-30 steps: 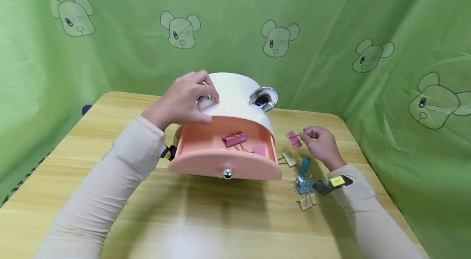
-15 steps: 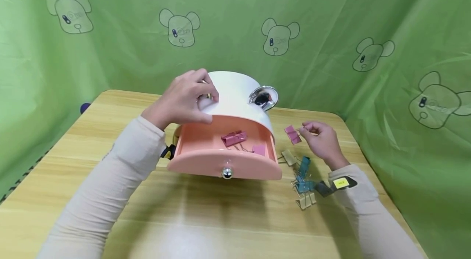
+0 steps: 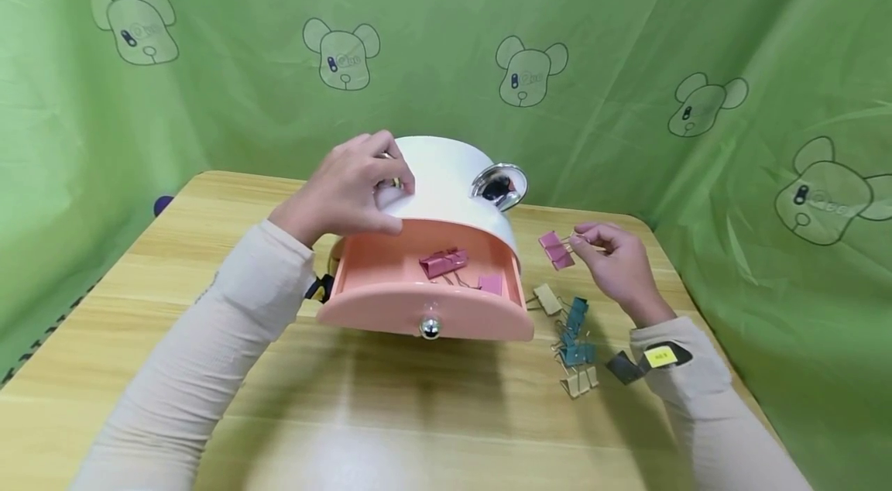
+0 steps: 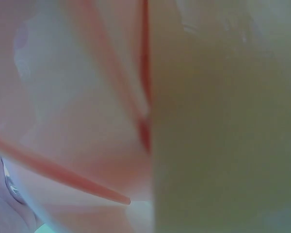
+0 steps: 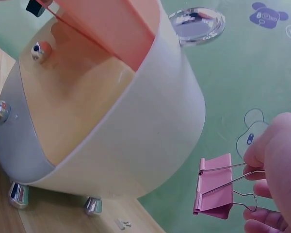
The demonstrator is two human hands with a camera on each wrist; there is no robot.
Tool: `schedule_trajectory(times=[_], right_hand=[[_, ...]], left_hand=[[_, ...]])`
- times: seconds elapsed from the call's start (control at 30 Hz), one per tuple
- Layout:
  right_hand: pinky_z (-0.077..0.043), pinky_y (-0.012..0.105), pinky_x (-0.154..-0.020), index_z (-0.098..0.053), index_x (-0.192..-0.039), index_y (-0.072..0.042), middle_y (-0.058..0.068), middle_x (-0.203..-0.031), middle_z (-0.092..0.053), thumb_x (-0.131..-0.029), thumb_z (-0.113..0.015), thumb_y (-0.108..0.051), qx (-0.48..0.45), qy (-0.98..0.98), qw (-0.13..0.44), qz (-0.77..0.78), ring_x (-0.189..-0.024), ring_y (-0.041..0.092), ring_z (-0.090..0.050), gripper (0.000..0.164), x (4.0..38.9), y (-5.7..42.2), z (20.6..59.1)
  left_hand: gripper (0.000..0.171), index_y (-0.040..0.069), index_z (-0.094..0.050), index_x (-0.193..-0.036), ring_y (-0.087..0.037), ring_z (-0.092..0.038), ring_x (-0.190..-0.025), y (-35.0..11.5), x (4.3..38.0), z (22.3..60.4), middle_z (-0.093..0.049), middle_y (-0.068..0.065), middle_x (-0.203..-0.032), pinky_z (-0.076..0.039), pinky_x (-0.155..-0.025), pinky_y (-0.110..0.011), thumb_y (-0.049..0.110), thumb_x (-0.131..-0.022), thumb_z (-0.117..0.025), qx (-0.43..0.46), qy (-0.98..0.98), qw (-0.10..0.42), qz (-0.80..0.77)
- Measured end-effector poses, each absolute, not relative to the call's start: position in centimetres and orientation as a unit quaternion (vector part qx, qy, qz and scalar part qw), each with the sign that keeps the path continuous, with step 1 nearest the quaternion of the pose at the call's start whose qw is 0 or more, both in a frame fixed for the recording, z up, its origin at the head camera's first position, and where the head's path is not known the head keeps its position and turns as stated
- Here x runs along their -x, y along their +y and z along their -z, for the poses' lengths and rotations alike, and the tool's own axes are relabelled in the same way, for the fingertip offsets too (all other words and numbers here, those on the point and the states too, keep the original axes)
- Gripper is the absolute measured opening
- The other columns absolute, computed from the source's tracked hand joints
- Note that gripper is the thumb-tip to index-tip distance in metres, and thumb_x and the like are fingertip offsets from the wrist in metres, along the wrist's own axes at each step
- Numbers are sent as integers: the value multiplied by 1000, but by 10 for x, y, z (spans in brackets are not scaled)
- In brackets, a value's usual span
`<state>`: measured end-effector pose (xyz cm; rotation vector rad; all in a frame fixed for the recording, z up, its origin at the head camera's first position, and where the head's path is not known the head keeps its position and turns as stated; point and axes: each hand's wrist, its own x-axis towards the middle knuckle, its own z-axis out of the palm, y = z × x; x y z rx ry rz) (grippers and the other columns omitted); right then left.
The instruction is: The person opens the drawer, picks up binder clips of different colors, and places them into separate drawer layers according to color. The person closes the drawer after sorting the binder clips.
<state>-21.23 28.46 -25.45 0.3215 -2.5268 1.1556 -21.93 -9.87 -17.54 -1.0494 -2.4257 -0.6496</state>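
Observation:
A white rounded drawer box (image 3: pixel 446 166) stands on the table, its pink top drawer (image 3: pixel 376 310) pulled out. My left hand (image 3: pixel 355 185) holds the box at its upper left, fingers curled about the ear there, which they mostly hide, thumb along the front edge. Inside the drawer lie pink binder clips (image 3: pixel 444 263). Right of the box, my right hand (image 3: pixel 613 259) pinches the wire handles of another pink binder clip (image 3: pixel 557 250). In the right wrist view this pink binder clip (image 5: pixel 214 187) hangs off the table, its second handle sticking out below.
Beige clips (image 3: pixel 547 300) and teal binder clips (image 3: pixel 577 354) lie in a cluster right of the drawer. A chrome ear (image 3: pixel 500 187) juts from the box's right side. Beige and grey lower drawers (image 5: pixel 77 107) with chrome knobs are closed. Green cloth (image 3: pixel 432 3) surrounds the table.
My right hand has turned slightly and moved a little up and to the right with the pink binder clip. The left hand, box and drawer stay as they were.

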Motion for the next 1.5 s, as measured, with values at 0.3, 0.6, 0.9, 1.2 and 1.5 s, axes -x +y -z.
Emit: schedule_trajectory(times=[0.3,0.6,0.9,1.2,1.5], right_hand=[[-45,11,-73,-60,-82,11,0,-104,-63,-93,-64,-9,-135,-862,197,-448,-94,-1,-56,23,199,281,242],[-49,12,-74,-55,-80,17,-5,-101,-64,-90,-60,8,-187,-798,223,-528,-92,6,-61,14,184,273,229],[-51,18,-77,-55,-79,17,11,-101,-66,-86,-56,17,-245,-707,229,-623,-94,18,-63,8,173,268,217],[-50,20,-80,-56,-77,16,14,-103,-66,-84,-53,20,-308,-671,226,-635,-98,22,-62,8,164,258,213],[-50,23,-85,-52,-77,18,15,-104,-66,-83,-53,20,-345,-655,236,-629,-100,24,-61,7,159,247,210]], left_hand=[[28,16,-71,-86,-22,-46,-83,-99,220,177,-53,-1,-96,-40,-72,-38,24,-59,-74,373,-874,213,227],[28,16,-71,-86,-21,-46,-83,-98,220,177,-53,-2,-97,-40,-72,-38,23,-60,-74,374,-874,212,229],[28,16,-71,-86,-22,-46,-83,-97,222,177,-53,-2,-97,-40,-72,-38,24,-60,-74,372,-874,215,227],[27,16,-71,-85,-22,-46,-83,-97,219,178,-53,-2,-96,-39,-71,-38,23,-59,-74,374,-871,216,235],[27,16,-71,-84,-22,-46,-83,-99,220,178,-53,-2,-95,-39,-71,-38,24,-58,-74,377,-866,227,238]])
